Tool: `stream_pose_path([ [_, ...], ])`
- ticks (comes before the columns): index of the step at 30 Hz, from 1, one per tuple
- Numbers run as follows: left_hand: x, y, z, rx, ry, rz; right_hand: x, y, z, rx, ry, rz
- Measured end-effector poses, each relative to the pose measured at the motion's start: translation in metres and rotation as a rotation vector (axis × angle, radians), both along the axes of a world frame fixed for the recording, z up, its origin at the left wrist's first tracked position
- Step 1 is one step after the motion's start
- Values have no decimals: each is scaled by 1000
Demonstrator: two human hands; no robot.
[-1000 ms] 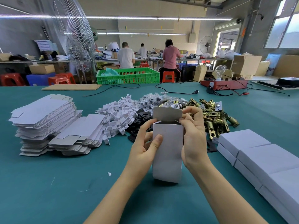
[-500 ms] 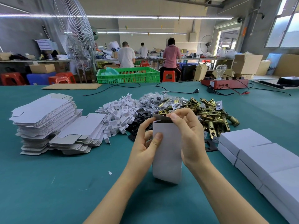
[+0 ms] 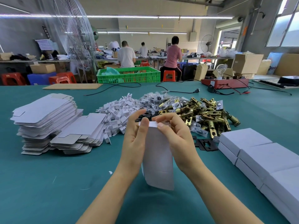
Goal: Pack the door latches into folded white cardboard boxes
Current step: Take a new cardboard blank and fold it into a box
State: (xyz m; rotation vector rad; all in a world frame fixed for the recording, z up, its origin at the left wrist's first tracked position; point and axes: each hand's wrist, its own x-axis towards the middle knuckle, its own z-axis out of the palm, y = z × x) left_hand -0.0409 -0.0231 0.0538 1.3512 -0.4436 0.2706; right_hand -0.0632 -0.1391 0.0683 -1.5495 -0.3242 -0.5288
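Note:
A tall white cardboard box (image 3: 157,160) stands upright on the green table (image 3: 48,183), held between both hands. My left hand (image 3: 135,139) grips its left side with the thumb at the top edge. My right hand (image 3: 174,138) holds the right side, its fingertips pressing the top flap down flat. Behind the box lies a heap of brass door latches (image 3: 205,115). Whatever is inside the box is hidden.
Flat unfolded box blanks (image 3: 48,120) are stacked at left, white plastic pieces (image 3: 118,112) and bagged small parts (image 3: 155,99) behind, black plates (image 3: 203,143) to the right. Closed white boxes (image 3: 262,157) line the right side. A green crate (image 3: 129,75), cables and people stand farther back.
The top flap stood open upward a second ago; my right hand folded it down and it now lies flat over the box top. Left thumb shifted up to the top edge.

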Motion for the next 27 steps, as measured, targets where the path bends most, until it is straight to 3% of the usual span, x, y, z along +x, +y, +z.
stream_pose_path([
  [11, -8, -6, 4, -51, -65, 129, -3, 14, -1, 47, -78, -97],
  [27, -11, -10, 6, -59, -78, 96, -2, 11, -4, 70, -138, -147],
])
